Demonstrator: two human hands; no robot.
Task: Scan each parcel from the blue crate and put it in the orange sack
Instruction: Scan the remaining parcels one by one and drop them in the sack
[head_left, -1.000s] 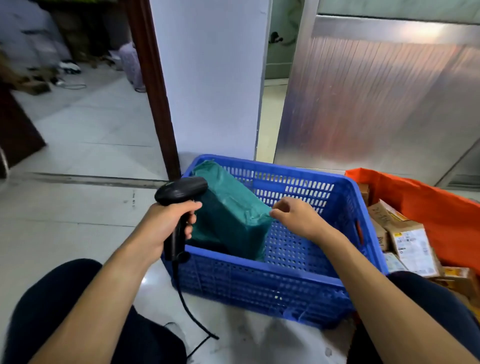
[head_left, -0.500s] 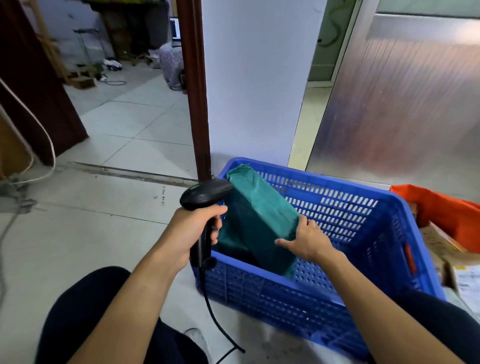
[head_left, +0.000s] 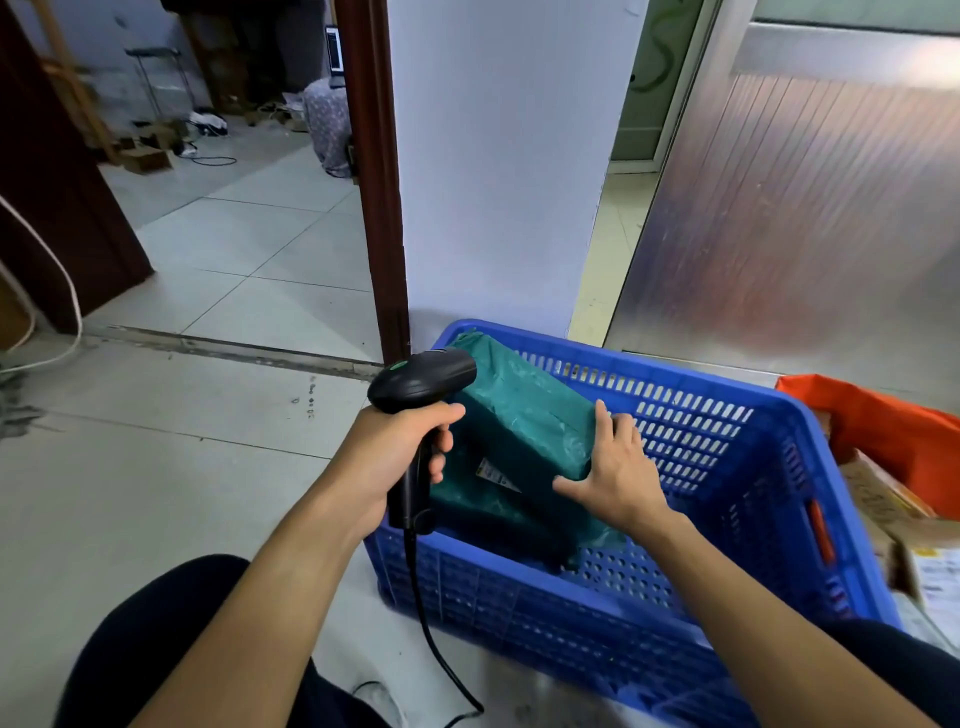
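A green plastic-wrapped parcel (head_left: 524, 415) leans tilted inside the blue crate (head_left: 779, 415), with a small white label (head_left: 496, 475) showing on its near face. My left hand (head_left: 395, 457) grips the handle of a black corded barcode scanner (head_left: 423, 382) at the crate's left edge, its head over the parcel. My right hand (head_left: 618, 473) presses the parcel's right end with fingers spread and straight. The orange sack (head_left: 883, 431) stands to the right of the crate, partly cut off by the frame.
Cardboard boxes (head_left: 883, 499) lie in the sack. A white pillar (head_left: 498, 166) and a dark door frame (head_left: 376, 182) rise just behind the crate, a metal panel (head_left: 805, 208) to the right. The scanner cable (head_left: 441, 654) trails on the tiled floor between my knees.
My right hand slid from the parcel's top edge down to its right end and opened flat against it. The parcel has tipped, showing its label. The view shifted left.
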